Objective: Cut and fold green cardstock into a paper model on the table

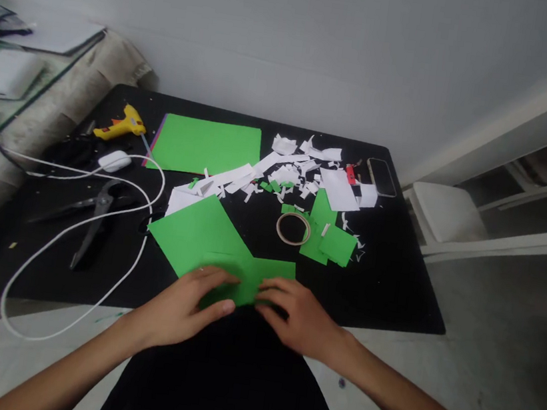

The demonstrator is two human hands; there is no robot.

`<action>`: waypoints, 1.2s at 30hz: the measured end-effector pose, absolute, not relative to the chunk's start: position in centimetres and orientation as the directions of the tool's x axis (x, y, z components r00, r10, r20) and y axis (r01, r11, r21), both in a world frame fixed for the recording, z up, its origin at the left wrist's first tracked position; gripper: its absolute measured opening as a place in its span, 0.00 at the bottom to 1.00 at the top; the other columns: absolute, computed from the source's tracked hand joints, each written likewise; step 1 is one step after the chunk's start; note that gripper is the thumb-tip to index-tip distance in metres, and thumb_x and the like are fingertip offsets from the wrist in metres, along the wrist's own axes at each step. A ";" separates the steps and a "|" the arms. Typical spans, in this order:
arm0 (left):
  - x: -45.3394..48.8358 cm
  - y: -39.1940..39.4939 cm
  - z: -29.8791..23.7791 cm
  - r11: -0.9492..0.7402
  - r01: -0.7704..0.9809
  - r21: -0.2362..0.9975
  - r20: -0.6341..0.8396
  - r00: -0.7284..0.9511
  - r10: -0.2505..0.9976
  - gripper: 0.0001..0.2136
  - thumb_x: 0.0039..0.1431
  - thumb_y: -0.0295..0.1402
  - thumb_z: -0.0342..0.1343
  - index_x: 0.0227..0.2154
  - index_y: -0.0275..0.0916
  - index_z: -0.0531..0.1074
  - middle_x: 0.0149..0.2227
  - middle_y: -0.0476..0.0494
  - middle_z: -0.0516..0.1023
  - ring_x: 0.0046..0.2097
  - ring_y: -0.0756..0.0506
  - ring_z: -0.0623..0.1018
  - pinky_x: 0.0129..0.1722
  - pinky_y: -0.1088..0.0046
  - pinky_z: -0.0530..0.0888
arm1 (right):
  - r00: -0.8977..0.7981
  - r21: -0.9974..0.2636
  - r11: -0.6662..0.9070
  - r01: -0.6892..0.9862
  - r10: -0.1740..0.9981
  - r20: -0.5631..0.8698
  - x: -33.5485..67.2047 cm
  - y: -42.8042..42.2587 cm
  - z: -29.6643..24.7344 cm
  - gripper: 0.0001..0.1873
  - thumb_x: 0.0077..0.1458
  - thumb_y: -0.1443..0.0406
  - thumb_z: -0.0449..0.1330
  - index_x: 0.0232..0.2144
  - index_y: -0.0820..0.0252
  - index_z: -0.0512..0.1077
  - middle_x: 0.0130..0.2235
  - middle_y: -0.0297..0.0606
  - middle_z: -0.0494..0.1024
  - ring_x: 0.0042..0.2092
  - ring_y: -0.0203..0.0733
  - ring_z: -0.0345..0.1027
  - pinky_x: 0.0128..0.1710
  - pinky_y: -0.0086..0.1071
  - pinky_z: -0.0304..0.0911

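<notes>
Near the table's front edge, both hands are on a small piece of green paper (272, 269). My left hand (193, 299) has its fingers bent over the paper's left part, with the thumb out toward the near edge. My right hand (296, 316) grips the right side with curled fingers, and its fingertips are slightly blurred. The paper's lower edge is partly hidden by the hands. A larger green sheet (204, 233) lies at an angle just left of and beyond it, touching or overlapping it. Right of centre is a tape roll (278, 227), lying flat.
Behind are stacked coloured sheets (205, 145), white paper scraps (288, 173) and cut green pieces (337, 244). A phone (382, 177) lies far right. On the left are a yellow glue gun (123, 123), scissors (94, 222) and a looped white cable (77, 223) hanging over the front edge.
</notes>
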State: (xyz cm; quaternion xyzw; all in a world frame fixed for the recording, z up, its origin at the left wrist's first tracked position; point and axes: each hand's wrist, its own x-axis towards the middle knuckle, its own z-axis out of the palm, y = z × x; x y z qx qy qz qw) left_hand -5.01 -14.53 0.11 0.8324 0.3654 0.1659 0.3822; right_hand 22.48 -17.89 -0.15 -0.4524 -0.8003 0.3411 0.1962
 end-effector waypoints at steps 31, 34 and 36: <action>-0.4 -10.2 -1.6 -0.695 0.607 0.384 0.124 0.713 0.691 0.14 0.71 0.28 0.53 0.56 0.33 0.73 0.49 0.33 0.77 0.48 0.34 0.77 0.48 0.50 0.78 | -0.303 -0.599 0.170 0.783 0.944 -0.129 21.8 -12.6 -0.9 0.09 0.60 0.75 0.68 0.37 0.59 0.72 0.44 0.43 0.77 0.47 0.49 0.72 0.48 0.42 0.67; 0.7 -9.5 -1.4 -0.719 0.562 0.409 0.096 0.757 0.646 0.10 0.71 0.29 0.55 0.52 0.35 0.74 0.48 0.35 0.78 0.47 0.35 0.78 0.48 0.52 0.78 | -0.322 -0.630 0.163 0.759 0.935 -0.145 21.8 -12.5 -0.9 0.10 0.61 0.76 0.66 0.37 0.59 0.71 0.41 0.41 0.78 0.45 0.47 0.73 0.46 0.39 0.66; 1.1 -9.2 -1.2 -0.717 0.534 0.448 0.080 0.775 0.627 0.07 0.72 0.30 0.54 0.46 0.35 0.75 0.45 0.36 0.78 0.46 0.36 0.78 0.48 0.54 0.77 | -0.337 -0.661 0.167 0.732 0.931 -0.138 22.0 -12.4 -0.6 0.10 0.61 0.76 0.65 0.36 0.59 0.71 0.39 0.38 0.79 0.42 0.44 0.74 0.44 0.37 0.67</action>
